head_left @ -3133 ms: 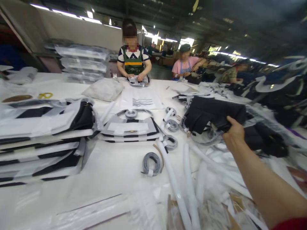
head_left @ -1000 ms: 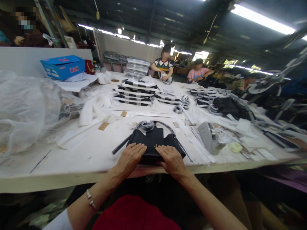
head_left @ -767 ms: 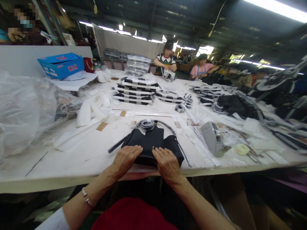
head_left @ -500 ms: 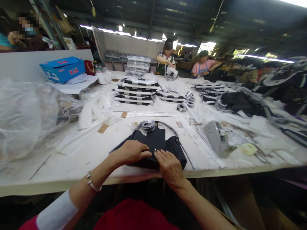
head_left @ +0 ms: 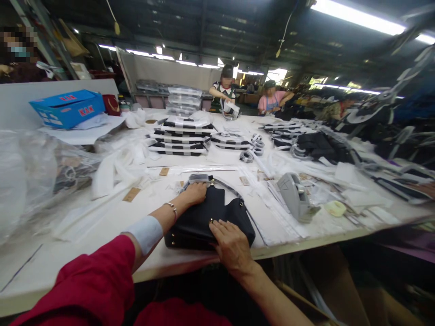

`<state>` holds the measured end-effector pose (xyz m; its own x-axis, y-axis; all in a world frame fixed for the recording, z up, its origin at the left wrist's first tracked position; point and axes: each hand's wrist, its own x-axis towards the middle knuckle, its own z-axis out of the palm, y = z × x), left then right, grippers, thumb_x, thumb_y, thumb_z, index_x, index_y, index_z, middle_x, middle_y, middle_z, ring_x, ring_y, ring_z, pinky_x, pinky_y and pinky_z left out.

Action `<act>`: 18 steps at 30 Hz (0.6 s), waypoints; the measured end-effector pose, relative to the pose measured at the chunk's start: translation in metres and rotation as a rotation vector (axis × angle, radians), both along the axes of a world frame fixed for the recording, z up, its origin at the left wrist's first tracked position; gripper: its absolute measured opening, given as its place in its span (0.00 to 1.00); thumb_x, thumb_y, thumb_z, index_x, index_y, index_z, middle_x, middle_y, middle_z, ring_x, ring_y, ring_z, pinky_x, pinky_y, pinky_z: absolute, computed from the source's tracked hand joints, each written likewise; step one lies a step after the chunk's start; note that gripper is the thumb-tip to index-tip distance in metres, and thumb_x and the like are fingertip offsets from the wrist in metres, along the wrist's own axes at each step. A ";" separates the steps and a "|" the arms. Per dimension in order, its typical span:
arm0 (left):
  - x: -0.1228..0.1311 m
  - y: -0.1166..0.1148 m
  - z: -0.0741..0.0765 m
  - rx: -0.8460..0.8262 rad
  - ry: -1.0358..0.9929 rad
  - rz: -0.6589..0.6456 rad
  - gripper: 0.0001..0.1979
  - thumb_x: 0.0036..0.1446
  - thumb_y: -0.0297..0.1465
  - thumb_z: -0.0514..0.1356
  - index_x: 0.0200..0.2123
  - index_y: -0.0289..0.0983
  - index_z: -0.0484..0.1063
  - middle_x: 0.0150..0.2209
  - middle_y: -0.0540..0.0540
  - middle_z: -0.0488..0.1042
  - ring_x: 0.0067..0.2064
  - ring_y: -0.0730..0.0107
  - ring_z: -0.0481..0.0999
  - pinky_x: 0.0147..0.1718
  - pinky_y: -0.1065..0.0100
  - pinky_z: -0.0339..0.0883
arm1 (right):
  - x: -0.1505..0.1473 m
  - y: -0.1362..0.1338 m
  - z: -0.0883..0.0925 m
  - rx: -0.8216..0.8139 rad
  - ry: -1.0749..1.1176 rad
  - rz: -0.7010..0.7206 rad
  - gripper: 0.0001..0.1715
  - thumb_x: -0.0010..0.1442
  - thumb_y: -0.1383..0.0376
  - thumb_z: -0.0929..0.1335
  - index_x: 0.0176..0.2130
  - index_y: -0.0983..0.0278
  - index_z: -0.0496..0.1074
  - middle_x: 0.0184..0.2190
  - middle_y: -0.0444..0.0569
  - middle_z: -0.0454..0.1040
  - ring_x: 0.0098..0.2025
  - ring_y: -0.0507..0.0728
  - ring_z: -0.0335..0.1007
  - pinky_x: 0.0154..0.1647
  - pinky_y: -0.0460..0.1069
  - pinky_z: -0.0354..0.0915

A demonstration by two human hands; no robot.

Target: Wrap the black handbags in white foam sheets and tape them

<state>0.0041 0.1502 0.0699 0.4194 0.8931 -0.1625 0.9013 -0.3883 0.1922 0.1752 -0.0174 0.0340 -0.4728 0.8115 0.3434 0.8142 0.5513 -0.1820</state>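
Note:
A black handbag (head_left: 193,219) lies on the white table in front of me, its flap toward me and a small gold clasp (head_left: 211,221) near the flap's tip. At the bag's far left edge, my left hand (head_left: 195,194) is closed against a coiled strap (head_left: 198,178) in clear wrap, covering its near side. My right hand (head_left: 233,242) rests on the bag's near edge with fingers stretched out beside the clasp. A wrapped handle (head_left: 228,184) arches behind the bag. Gold studs (head_left: 173,239) show on its left end.
Stacked bags with white wrapping (head_left: 181,138) stand behind. To the right sits a grey tape dispenser (head_left: 294,195); to the left, clear plastic (head_left: 25,176) and a blue box (head_left: 68,108). The table's front edge (head_left: 282,250) is close. Co-workers (head_left: 224,90) work at the back.
My left hand has moved from the bag's flap up and away to the coiled strap. My right hand stays by the clasp. The view has shifted a little to the right.

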 end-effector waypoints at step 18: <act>-0.007 -0.024 0.025 0.271 -0.186 -0.114 0.29 0.56 0.34 0.58 0.61 0.33 0.65 0.62 0.35 0.67 0.63 0.52 0.66 0.62 0.54 0.60 | 0.004 0.027 0.020 -0.130 -0.007 -0.075 0.24 0.56 0.55 0.75 0.50 0.57 0.72 0.43 0.45 0.79 0.45 0.57 0.75 0.44 0.50 0.65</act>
<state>-0.0029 0.1258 0.0953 0.5192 0.8390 0.1630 0.8085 -0.5440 0.2247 0.1794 0.0097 0.0540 -0.4112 0.8820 0.2301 0.8535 0.4612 -0.2425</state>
